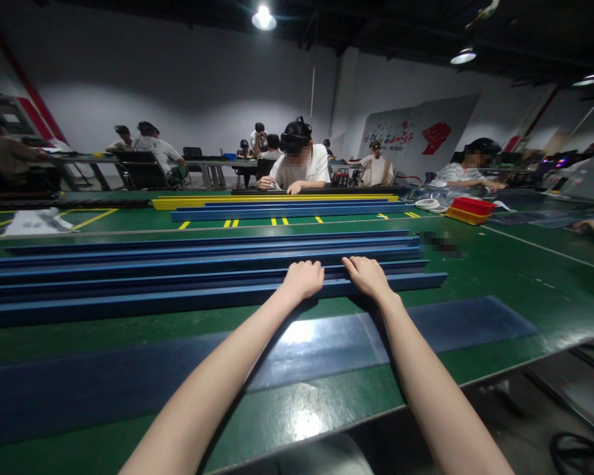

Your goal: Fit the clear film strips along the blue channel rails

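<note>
Both my hands rest on the nearest long blue channel (129, 299), which lies lengthwise across the green table. My left hand (304, 280) has its fingers curled over the channel's edges near the middle of the view. A short way along it, my right hand (369, 277) grips the same channel closer to its right end. The fingertips of both hands are hidden by the channel and the knuckles. Directly behind lies another blue channel (178, 254), parallel to the first. Under my forearms, a flat, shiny blue-tinted strip (321, 349) lies along the table's near side.
Farther back on the green table (525, 264) are a yellow channel (178, 203) and more blue channels (277, 212). Red and yellow bins (470, 210) stand at right, white paper (34, 223) at left. A co-worker (307, 165) sits opposite. The table's near edge runs below my forearms.
</note>
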Action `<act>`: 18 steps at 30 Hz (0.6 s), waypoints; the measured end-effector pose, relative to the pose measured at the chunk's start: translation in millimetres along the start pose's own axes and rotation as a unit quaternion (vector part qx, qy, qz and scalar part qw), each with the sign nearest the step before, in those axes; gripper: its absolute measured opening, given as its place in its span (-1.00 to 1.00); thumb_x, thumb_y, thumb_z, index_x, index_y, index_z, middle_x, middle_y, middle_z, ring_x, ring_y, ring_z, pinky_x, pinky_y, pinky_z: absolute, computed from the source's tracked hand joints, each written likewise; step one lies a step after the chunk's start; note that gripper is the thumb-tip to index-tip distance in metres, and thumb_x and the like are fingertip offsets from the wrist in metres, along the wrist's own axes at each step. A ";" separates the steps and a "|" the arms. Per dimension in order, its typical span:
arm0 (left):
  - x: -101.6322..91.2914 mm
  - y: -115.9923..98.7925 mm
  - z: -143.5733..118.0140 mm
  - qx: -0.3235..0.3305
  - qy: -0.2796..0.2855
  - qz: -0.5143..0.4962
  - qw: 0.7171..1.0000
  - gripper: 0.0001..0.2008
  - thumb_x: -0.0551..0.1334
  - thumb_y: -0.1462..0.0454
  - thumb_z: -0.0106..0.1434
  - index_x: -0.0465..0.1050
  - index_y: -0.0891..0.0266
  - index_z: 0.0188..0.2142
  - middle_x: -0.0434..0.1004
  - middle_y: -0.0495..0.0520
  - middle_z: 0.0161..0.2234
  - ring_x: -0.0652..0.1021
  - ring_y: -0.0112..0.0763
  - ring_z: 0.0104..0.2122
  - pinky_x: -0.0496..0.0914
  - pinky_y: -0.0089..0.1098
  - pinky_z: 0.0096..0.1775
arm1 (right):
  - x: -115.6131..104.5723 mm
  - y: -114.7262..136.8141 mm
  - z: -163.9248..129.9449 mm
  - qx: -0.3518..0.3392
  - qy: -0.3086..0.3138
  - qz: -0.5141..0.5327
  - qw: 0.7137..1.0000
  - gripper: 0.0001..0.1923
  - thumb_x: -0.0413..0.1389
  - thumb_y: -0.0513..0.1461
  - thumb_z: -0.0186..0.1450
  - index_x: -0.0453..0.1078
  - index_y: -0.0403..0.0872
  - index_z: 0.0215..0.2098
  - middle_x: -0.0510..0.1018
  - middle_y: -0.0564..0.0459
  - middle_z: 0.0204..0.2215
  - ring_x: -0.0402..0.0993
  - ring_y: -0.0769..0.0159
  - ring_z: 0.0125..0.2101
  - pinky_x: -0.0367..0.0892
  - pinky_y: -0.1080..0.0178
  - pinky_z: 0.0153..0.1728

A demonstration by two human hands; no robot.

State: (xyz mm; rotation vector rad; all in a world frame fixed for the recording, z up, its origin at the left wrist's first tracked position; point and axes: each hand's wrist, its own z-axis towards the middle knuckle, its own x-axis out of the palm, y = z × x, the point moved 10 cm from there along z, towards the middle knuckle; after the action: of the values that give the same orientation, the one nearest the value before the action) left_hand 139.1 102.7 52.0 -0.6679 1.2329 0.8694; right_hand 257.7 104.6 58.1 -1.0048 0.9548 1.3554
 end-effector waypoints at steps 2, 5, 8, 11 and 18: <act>-1.6 -0.5 -0.3 0.004 0.001 0.005 1.000 -0.61 -0.19 0.21 0.30 0.35 0.31 -0.20 0.50 0.20 -0.27 0.51 -0.17 -0.25 0.35 -0.24 -0.26 | 0.3 0.5 -1.1 -0.006 0.001 -0.003 1.000 -0.51 -0.33 -0.06 0.36 0.36 -0.07 -0.40 0.53 -0.03 -0.34 0.41 0.27 -0.26 0.10 0.28 -0.30; -2.3 1.1 -1.4 0.009 0.004 0.011 1.000 -0.61 -0.19 0.22 0.30 0.37 0.30 -0.22 0.50 0.21 -0.28 0.52 -0.17 -0.27 0.35 -0.25 -0.28 | -0.1 4.9 -3.1 -0.025 -0.002 -0.005 1.000 -0.51 -0.32 -0.06 0.36 0.36 -0.07 -0.39 0.53 -0.02 -0.35 0.41 0.28 -0.26 0.11 0.29 -0.29; -2.2 9.6 -4.3 0.014 0.002 0.020 1.000 -0.60 -0.19 0.22 0.29 0.39 0.28 -0.24 0.50 0.20 -0.29 0.52 -0.18 -0.28 0.35 -0.26 -0.29 | -2.5 17.0 -5.8 -0.066 -0.011 0.008 0.998 -0.53 -0.30 -0.05 0.35 0.37 -0.06 -0.34 0.52 0.00 -0.34 0.40 0.30 -0.26 0.12 0.31 -0.27; -0.7 26.8 -9.9 0.007 0.009 0.030 0.999 -0.60 -0.18 0.21 0.29 0.39 0.24 -0.22 0.50 0.17 -0.28 0.52 -0.21 -0.29 0.35 -0.30 -0.31 | -5.6 28.5 -8.3 -0.105 -0.021 0.032 0.994 -0.57 -0.27 -0.05 0.35 0.36 -0.06 -0.25 0.51 0.00 -0.29 0.38 0.31 -0.22 0.12 0.33 -0.23; -2.0 72.9 -29.3 -0.011 0.027 0.040 0.999 -0.61 -0.18 0.22 0.28 0.39 0.20 -0.20 0.50 0.11 -0.25 0.51 -0.28 -0.26 0.34 -0.37 -0.28 | -4.9 17.9 -7.1 -0.081 -0.022 0.019 0.996 -0.57 -0.26 -0.06 0.35 0.37 -0.07 -0.21 0.50 -0.02 -0.26 0.36 0.30 -0.19 0.10 0.31 -0.17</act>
State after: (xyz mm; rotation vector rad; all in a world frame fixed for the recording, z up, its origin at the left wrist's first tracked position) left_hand 61.6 116.2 49.1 -0.6662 1.3084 0.9376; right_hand 240.0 95.7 60.4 -1.0781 0.8440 1.4995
